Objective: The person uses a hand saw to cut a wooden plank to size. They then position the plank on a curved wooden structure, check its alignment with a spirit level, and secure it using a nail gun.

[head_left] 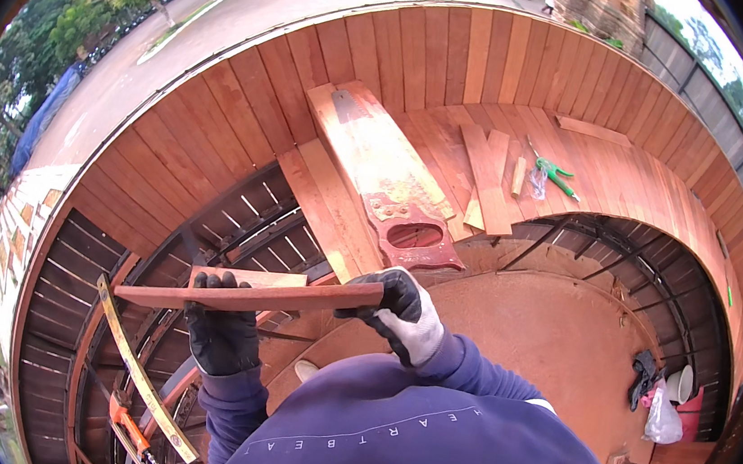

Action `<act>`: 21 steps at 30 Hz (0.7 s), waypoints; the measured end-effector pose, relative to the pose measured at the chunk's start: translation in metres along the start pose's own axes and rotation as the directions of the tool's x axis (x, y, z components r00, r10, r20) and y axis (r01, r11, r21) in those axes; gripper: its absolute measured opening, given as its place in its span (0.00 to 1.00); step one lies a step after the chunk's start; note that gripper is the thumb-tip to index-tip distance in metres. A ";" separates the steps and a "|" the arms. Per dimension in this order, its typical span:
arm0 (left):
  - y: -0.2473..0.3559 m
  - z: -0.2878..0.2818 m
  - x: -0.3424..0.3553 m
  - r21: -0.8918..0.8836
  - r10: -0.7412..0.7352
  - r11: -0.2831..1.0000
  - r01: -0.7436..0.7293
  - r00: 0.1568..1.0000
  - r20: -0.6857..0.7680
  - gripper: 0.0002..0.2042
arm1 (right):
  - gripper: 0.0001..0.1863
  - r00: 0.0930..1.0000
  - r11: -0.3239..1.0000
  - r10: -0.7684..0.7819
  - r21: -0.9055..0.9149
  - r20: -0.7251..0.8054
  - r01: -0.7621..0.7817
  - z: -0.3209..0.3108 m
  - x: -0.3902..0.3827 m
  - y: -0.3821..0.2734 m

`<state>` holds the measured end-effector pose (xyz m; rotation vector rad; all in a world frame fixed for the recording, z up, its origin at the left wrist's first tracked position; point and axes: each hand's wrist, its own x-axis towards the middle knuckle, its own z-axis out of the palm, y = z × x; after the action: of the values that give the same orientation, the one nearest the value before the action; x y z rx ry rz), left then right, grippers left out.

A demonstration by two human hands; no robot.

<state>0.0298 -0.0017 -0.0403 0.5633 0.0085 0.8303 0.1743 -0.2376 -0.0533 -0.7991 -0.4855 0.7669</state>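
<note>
A reddish-brown wooden plank (pixel 301 301) is held level and edge-on between my two gloved hands. My left hand (pixel 223 330), in a black glove, closes on it near its left part, with fingertips over the upper edge. At the plank's right end my right hand (pixel 406 315), in a black and grey glove, grips it. Just behind the plank another short wooden piece (pixel 271 279) shows, partly hidden. Beyond my hands a handsaw (pixel 395 176) with a reddish wooden handle lies on boards (pixel 316 195), its handle toward me.
Open metal framing (pixel 251 210) lies left of the boards. A curved yellowish strip (pixel 136 357) and an orange tool (pixel 127 426) with a green hose rest there. Farther right are loose wood pieces (pixel 486 176), a green air gun (pixel 558 176) and a white plastic bag (pixel 664 422).
</note>
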 end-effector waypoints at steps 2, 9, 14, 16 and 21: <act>0.032 -0.018 -0.004 0.049 0.079 0.996 -0.078 0.997 -0.006 0.16 | 0.27 0.903 0.479 -0.195 -0.766 0.383 0.428 -0.001 0.007 -0.022; 0.145 -0.055 -0.036 0.936 0.650 0.337 -0.104 0.745 -0.152 0.23 | 0.40 0.897 -0.471 -0.018 -0.795 0.441 0.381 -0.042 0.033 -0.064; 0.124 -0.134 -0.081 0.967 0.503 0.253 0.035 0.849 -0.162 0.30 | 0.42 0.875 -0.509 0.091 -0.733 0.475 0.450 -0.050 0.040 -0.056; 0.108 -0.185 -0.099 0.978 0.461 0.043 0.203 0.864 -0.200 0.30 | 0.47 0.890 -0.467 0.147 -0.763 0.432 0.448 -0.043 0.042 -0.061; 0.094 -0.173 -0.094 0.742 0.263 -0.462 0.486 0.874 -0.409 0.29 | 0.50 0.947 -0.470 0.177 -0.823 0.267 0.319 -0.040 0.049 -0.061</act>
<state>-0.1379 0.0645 -0.1630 2.1476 1.5549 0.3819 0.2570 -0.2467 -0.0255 -2.4540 -1.6987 -0.0647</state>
